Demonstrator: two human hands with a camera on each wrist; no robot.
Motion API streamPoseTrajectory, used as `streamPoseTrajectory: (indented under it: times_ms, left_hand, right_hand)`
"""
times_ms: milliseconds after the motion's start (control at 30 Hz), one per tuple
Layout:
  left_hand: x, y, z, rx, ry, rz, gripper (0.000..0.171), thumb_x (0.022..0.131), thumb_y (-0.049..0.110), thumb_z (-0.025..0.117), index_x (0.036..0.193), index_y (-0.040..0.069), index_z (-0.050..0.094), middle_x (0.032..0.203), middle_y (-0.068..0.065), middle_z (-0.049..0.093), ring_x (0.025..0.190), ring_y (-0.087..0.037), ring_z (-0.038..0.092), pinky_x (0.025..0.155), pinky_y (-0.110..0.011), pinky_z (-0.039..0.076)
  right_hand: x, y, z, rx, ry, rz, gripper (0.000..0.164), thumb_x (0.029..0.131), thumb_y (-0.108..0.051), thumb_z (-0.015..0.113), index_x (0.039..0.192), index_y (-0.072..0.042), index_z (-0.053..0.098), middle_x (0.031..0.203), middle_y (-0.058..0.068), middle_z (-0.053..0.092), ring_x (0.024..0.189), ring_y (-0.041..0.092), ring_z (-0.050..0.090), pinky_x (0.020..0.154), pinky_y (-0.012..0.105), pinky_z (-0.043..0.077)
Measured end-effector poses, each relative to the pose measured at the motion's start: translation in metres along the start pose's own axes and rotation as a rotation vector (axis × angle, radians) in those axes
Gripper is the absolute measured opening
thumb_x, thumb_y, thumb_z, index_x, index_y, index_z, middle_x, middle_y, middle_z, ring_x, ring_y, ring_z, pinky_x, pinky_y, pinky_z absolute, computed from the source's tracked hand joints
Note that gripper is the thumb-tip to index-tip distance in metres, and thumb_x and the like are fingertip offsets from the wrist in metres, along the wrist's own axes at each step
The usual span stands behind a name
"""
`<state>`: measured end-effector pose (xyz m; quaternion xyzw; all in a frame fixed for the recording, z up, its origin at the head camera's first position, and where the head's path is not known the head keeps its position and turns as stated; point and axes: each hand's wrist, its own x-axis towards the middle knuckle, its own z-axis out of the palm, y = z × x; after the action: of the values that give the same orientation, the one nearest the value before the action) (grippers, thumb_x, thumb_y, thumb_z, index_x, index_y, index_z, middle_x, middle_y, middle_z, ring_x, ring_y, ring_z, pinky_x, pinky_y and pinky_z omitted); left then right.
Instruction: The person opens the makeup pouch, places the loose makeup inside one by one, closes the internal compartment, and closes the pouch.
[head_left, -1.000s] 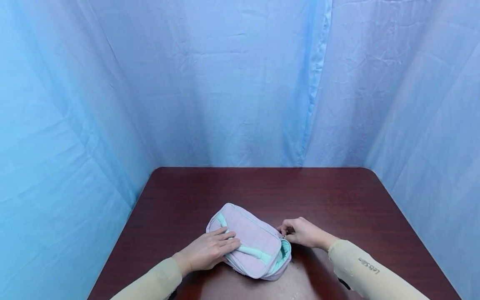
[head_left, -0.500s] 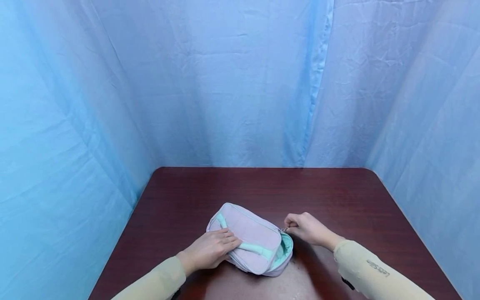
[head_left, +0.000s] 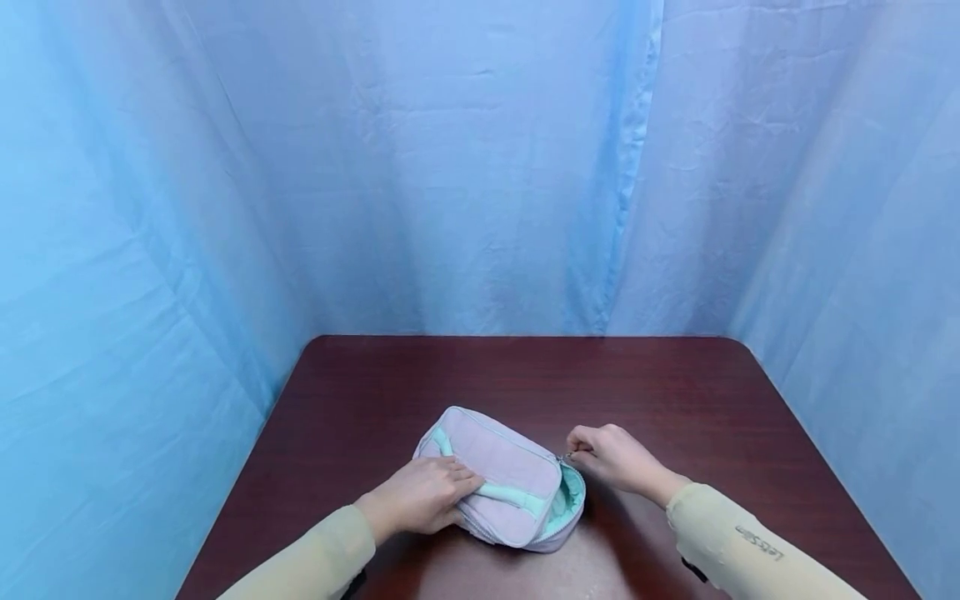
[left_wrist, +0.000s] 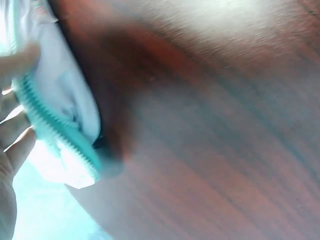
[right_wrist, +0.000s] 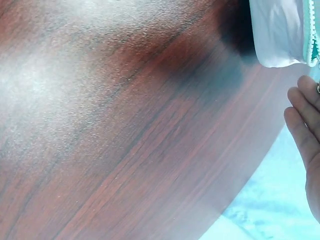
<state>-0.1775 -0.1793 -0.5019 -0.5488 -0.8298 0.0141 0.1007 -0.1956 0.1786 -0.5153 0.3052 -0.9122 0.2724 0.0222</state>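
Observation:
A lilac pencil case (head_left: 495, 458) with mint trim lies at a slant on the table. Its right end gapes at the zipper, showing a mint lining (head_left: 572, 492). My left hand (head_left: 427, 496) holds the near left side, fingers over the mint carry strap (head_left: 513, 497). In the left wrist view, thumb and fingers sit on either side of the mint zipper (left_wrist: 55, 125). Just beyond the case's far right corner, my right hand (head_left: 618, 457) pinches the small metal zipper pull (head_left: 566, 457). The right wrist view catches those fingers (right_wrist: 302, 120) close by the case's corner.
The dark red-brown wooden table (head_left: 375, 375) has rounded far corners. Light blue curtains (head_left: 487, 167) hang behind it and along both sides.
My right hand has moved slightly right and away from me with the zipper pull. More mint lining shows at the case's right end. My left fingers have drawn together over the strap.

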Motion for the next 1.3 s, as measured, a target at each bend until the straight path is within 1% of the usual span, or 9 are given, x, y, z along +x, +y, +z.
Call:
streamPoseTrajectory:
  times_ms: [67,167,267,333,467,633,733,900,1300]
  left_hand:
    - [0.004,0.000,-0.005,-0.030,0.002,-0.020,0.036,0.093,0.046,0.071,0.115,0.017,0.070,0.107,0.009,0.075,0.099,-0.010,0.071,0.089,-0.028,0.057]
    - [0.015,-0.001,-0.009,-0.062,0.065,-0.035,0.030,0.099,0.048,0.063,0.103,0.020,0.071,0.097,0.011,0.074,0.089,-0.006,0.070,0.076,-0.025,0.057]
    - [0.029,-0.003,-0.013,-0.054,0.136,-0.027,0.021,0.100,0.039,0.065,0.100,0.019,0.071,0.097,0.009,0.074,0.088,-0.006,0.071,0.075,-0.024,0.058]
    - [0.042,-0.006,-0.016,-0.060,0.125,-0.044,0.018,0.100,0.033,0.065,0.107,0.018,0.072,0.107,0.006,0.075,0.099,-0.009,0.072,0.085,-0.027,0.059]
    - [0.073,-0.012,-0.023,-0.144,-0.052,-0.125,0.031,0.103,0.027,0.062,0.131,0.015,0.067,0.132,-0.001,0.069,0.126,-0.020,0.064,0.107,-0.032,0.051]
    - [0.107,-0.017,-0.024,-0.296,-0.288,-0.181,0.041,0.105,0.027,0.060,0.144,0.016,0.060,0.145,0.001,0.061,0.140,-0.021,0.051,0.115,-0.033,0.042]
    - [0.120,-0.018,-0.020,-0.383,-0.339,-0.193,0.041,0.104,0.027,0.062,0.144,0.018,0.061,0.141,0.004,0.064,0.130,-0.013,0.059,0.107,-0.029,0.049]
    - [0.131,-0.018,-0.014,-0.453,-0.331,-0.204,0.034,0.101,0.026,0.067,0.135,0.022,0.069,0.124,0.009,0.072,0.099,0.001,0.066,0.085,-0.021,0.055]
    - [0.132,-0.021,-0.009,-0.299,-0.235,-0.177,0.013,0.100,0.026,0.068,0.104,0.025,0.080,0.089,0.013,0.075,0.066,0.003,0.057,0.061,-0.018,0.047]
  right_hand:
    - [0.002,-0.001,0.000,0.005,0.003,0.016,0.018,0.090,-0.004,0.074,0.090,-0.021,0.066,0.074,-0.015,0.060,0.059,-0.005,0.043,0.055,0.019,0.043]
    - [0.004,-0.002,0.000,0.012,-0.002,0.043,0.019,0.090,-0.005,0.075,0.090,-0.022,0.067,0.076,-0.014,0.062,0.060,-0.004,0.045,0.057,0.019,0.045]
    - [0.005,-0.001,0.000,0.022,-0.018,0.060,0.018,0.091,-0.005,0.075,0.091,-0.021,0.067,0.079,-0.013,0.064,0.062,-0.004,0.048,0.059,0.020,0.048]
    - [0.005,0.000,-0.001,0.033,-0.021,0.064,0.018,0.091,-0.005,0.075,0.092,-0.021,0.067,0.080,-0.012,0.065,0.063,-0.004,0.049,0.060,0.020,0.049]
    - [0.005,0.002,-0.002,0.056,-0.017,0.056,0.017,0.090,-0.004,0.076,0.092,-0.019,0.068,0.082,-0.010,0.067,0.065,-0.004,0.052,0.060,0.021,0.051]
    - [0.006,0.004,-0.003,0.052,-0.020,0.040,0.016,0.090,-0.004,0.076,0.093,-0.018,0.068,0.082,-0.010,0.067,0.065,-0.005,0.053,0.060,0.021,0.051]
    - [0.007,0.004,-0.003,0.048,-0.021,0.036,0.016,0.090,-0.004,0.076,0.093,-0.018,0.068,0.082,-0.010,0.067,0.065,-0.004,0.052,0.060,0.021,0.051]
    - [0.007,0.003,-0.002,0.042,-0.022,0.042,0.015,0.090,-0.004,0.076,0.093,-0.017,0.068,0.081,-0.008,0.066,0.064,-0.004,0.051,0.060,0.021,0.050]
    - [0.007,0.004,-0.001,0.017,-0.011,0.054,0.016,0.091,-0.006,0.076,0.091,-0.019,0.068,0.080,-0.012,0.065,0.062,-0.004,0.049,0.059,0.020,0.048]
